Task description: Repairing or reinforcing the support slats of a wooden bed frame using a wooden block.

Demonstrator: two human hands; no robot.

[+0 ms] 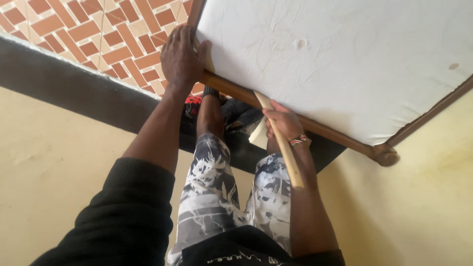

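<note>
A pale wooden stick (281, 140) is gripped near its upper part by the closed right hand (283, 123), its tip laid against the frame (236, 91); it is judged light, stiff and smooth, best held mid-length; further off, the left hand (181, 56) is pressed flat and open on the dark wooden frame's edge, beside the white, creased, soft-looking cloth (335, 59); tiled floor (108, 34) lies beyond.

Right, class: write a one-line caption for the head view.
Left hand steadies a white-padded wooden frame; right hand holds a pale stick.
</note>
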